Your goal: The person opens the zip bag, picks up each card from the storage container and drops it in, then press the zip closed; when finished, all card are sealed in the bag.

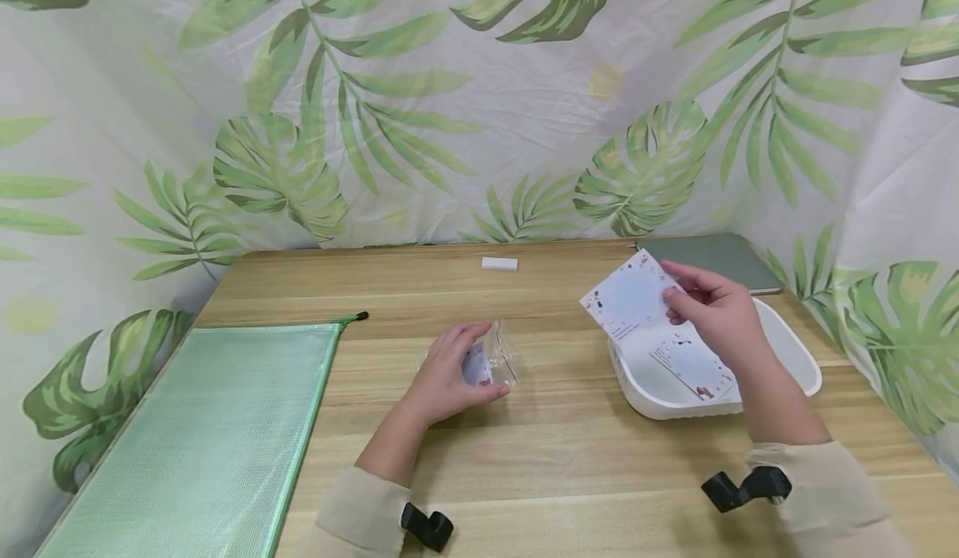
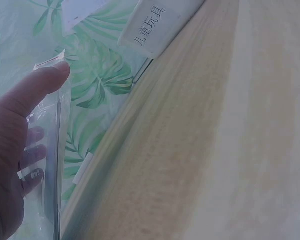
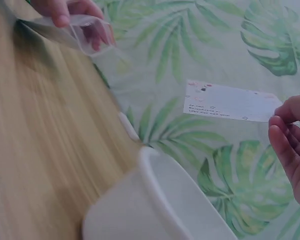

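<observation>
My left hand (image 1: 444, 381) holds a small clear plastic bag (image 1: 502, 356) above the middle of the table, thumb and fingers at its edges. Something pale blue, like a card, shows inside the bag. With thumb and fingers, my right hand (image 1: 713, 312) pinches a corner of a white-and-blue printed card (image 1: 628, 293) with small reddish figures and text. That card is held over the left side of a white plastic basket (image 1: 655, 408). Inside the basket lies a similar card (image 1: 693, 365). The right wrist view shows the pinched card (image 3: 230, 102) apart from the bag.
A light green mesh zip pouch (image 1: 202, 433) lies on the left of the wooden table (image 1: 539, 475). Near the back edge is a small white block (image 1: 499, 264). Behind the basket lies a dark green notebook (image 1: 712, 258). A leaf-patterned curtain (image 1: 524, 125) hangs behind.
</observation>
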Motion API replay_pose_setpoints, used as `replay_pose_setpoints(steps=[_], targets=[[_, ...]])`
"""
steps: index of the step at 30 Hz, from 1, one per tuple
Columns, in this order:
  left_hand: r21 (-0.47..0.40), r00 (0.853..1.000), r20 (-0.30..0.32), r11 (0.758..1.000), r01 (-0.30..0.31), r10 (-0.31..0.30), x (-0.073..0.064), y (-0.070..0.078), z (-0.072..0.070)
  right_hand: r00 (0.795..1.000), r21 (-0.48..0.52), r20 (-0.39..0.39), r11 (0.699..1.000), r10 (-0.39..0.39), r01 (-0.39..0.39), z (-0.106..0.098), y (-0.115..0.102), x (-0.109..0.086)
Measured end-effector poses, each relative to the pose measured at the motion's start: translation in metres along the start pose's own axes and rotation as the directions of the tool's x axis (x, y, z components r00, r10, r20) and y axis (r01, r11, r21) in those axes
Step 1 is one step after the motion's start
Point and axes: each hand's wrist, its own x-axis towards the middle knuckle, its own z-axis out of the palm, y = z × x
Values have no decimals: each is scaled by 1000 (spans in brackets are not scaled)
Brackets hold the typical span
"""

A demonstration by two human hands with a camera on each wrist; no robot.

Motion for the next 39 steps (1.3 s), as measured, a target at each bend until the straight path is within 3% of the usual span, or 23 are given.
replay_pose_setpoints(steps=[9, 16, 21, 27, 39], targets=[[7, 1000, -3, 1000, 4, -4, 0, 0, 0, 999, 192, 29, 981, 21, -26, 49, -4, -13], [11, 1000, 2, 1000, 27, -27, 0, 0, 0, 983, 273, -17, 947, 183, -171, 93, -3, -25], [19, 1000, -5, 1000, 17, -17, 1, 0, 0, 968, 338, -55, 916, 246, -214, 116, -2, -34], [22, 1000, -18, 1000, 0, 1, 1, 0, 0, 966, 361, -58, 907, 253, -216, 130, -1, -43], [33, 999, -35, 999, 0, 1, 1, 0, 0, 957, 350, -21, 899, 288, -263, 141, -1, -49]])
